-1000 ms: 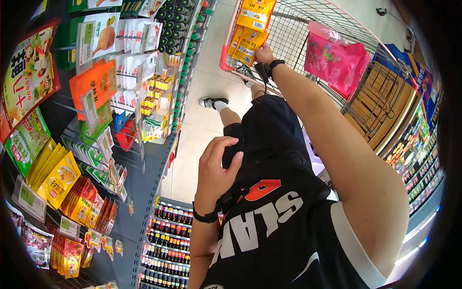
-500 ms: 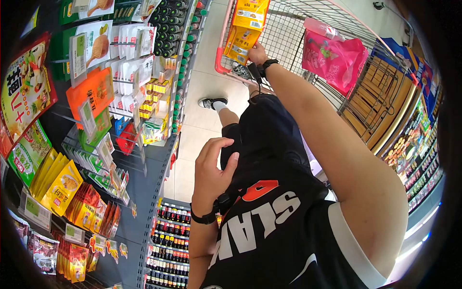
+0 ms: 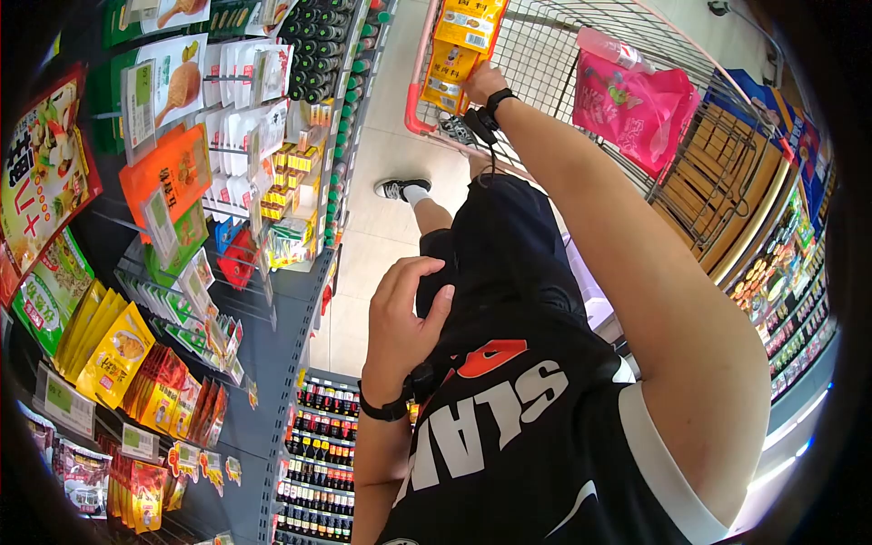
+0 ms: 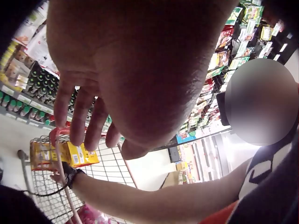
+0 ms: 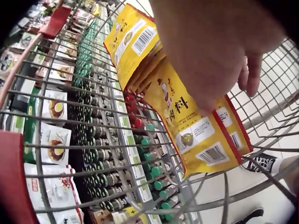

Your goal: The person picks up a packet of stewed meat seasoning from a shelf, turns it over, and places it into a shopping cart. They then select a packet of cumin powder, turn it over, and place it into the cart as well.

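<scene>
My right hand (image 3: pixel 484 84) reaches into the shopping cart (image 3: pixel 536 54), at the edge of yellow seasoning packets (image 3: pixel 448 74). In the right wrist view its thumb lies over the front of a yellow packet (image 5: pixel 187 112), the other fingers past that packet's edge. More yellow packets (image 5: pixel 128 44) lean beside it, with red borders, barcodes and printed characters. My left hand (image 3: pixel 404 313) hovers in front of my body, holding nothing, its fingers loosely bent. In the left wrist view its palm and fingers (image 4: pixel 86 116) show before the cart.
A pink bag (image 3: pixel 631 113) and a clear bottle (image 3: pixel 616 53) are in the cart's other part. To the left, racks hold hanging packets (image 3: pixel 118 354), an orange pouch (image 3: pixel 165 177) and dark bottles with green caps (image 3: pixel 338 182). Bottles (image 3: pixel 318 445) fill a lower shelf.
The cart and its yellow packets have shifted slightly left in the head view. My right hand has moved a little up along the packet edge. The left hand stays nearly still.
</scene>
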A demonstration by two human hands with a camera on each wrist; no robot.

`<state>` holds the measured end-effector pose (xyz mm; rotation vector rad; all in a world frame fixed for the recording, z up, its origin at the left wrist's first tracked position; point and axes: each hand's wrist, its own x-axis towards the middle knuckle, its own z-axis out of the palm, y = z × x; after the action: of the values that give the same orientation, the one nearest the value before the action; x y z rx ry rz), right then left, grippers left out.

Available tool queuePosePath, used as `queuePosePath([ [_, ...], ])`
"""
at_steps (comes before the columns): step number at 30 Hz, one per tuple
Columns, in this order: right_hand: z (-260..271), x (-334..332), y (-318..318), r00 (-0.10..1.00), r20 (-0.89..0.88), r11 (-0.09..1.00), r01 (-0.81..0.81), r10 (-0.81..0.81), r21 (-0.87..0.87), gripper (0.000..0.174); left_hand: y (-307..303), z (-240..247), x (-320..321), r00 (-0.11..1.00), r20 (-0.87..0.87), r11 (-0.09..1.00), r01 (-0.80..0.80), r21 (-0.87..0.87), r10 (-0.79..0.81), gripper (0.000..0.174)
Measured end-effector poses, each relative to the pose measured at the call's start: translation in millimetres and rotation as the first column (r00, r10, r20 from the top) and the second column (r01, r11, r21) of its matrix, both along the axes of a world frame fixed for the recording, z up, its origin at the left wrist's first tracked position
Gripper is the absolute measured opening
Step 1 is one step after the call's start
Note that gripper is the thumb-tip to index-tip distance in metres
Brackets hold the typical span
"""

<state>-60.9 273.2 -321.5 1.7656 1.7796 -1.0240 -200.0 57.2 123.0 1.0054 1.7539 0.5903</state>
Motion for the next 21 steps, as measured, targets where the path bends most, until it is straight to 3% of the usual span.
queuePosePath([
  [1, 1, -7, -5, 0.992, 0.072, 0.992, 0.101, -0.106, 0.075, 0.045, 0, 0, 0, 1.000, -0.002, 1.000, 0.004, 0.001, -0.004, 0.024],
  [3, 7, -7, -7, 0.989, 0.051, 0.990, 0.133, -0.135, 0.041, 0.046, 1, 2, 0, 1.000, -0.001, 1.000, 0.014, 0.005, -0.014, 0.024],
  [5, 28, 1, 5, 0.989, -0.148, 0.985, -0.035, 0.010, -0.167, 0.047, -1, 3, 0, 1.000, -0.009, 1.000, 0.016, 0.000, -0.016, 0.024],
  [8, 15, 15, -4, 0.925, -0.338, 0.985, -0.161, 0.171, 0.058, 0.046, -7, 3, 1, 1.000, -0.018, 1.000, 0.005, 0.018, -0.004, 0.023],
  [9, 9, 22, -6, 0.910, -0.415, 0.996, -0.034, -0.001, -0.078, 0.045, -11, 4, 2, 1.000, -0.017, 1.000, 0.000, 0.028, 0.001, 0.023],
  [11, 3, 31, 2, 0.801, -0.489, 0.918, 0.181, -0.346, -0.353, 0.044, -16, 5, 4, 1.000, -0.019, 0.999, 0.008, 0.044, -0.007, 0.023],
  [12, 58, 27, 16, 0.876, -0.361, 0.898, 0.157, -0.319, -0.411, 0.061, -17, 5, 5, 1.000, -0.021, 0.998, 0.012, 0.060, -0.011, 0.023],
  [14, -35, 50, 17, 0.960, -0.268, 0.946, -0.010, -0.082, -0.323, 0.049, -20, 6, 7, 0.999, -0.042, 0.992, 0.032, 0.118, -0.027, 0.023],
  [16, -24, 68, 19, 0.917, -0.371, 0.957, -0.228, 0.150, -0.177, 0.045, -22, 13, 8, 0.997, -0.059, 0.985, 0.052, 0.167, -0.043, 0.024],
  [18, -8, 85, 21, 0.700, -0.413, 0.808, -0.555, 0.582, 0.198, 0.041, -24, 24, 6, 0.996, -0.074, 0.975, 0.070, 0.213, -0.055, 0.024],
  [19, 13, 85, 27, 0.589, -0.306, 0.664, -0.670, 0.748, 0.332, 0.035, -25, 32, 3, 0.999, -0.033, 0.972, 0.049, 0.229, -0.043, 0.024],
  [20, 35, 84, 25, 0.832, -0.554, 0.985, -0.122, 0.034, -0.123, 0.028, -27, 43, -3, 1.000, 0.007, 0.969, 0.026, 0.248, -0.029, 0.024],
  [21, 58, 81, 21, 0.589, -0.402, 0.685, 0.400, -0.701, -0.609, 0.021, -31, 54, -9, 0.999, 0.046, 0.964, -0.001, 0.267, -0.012, 0.024],
])
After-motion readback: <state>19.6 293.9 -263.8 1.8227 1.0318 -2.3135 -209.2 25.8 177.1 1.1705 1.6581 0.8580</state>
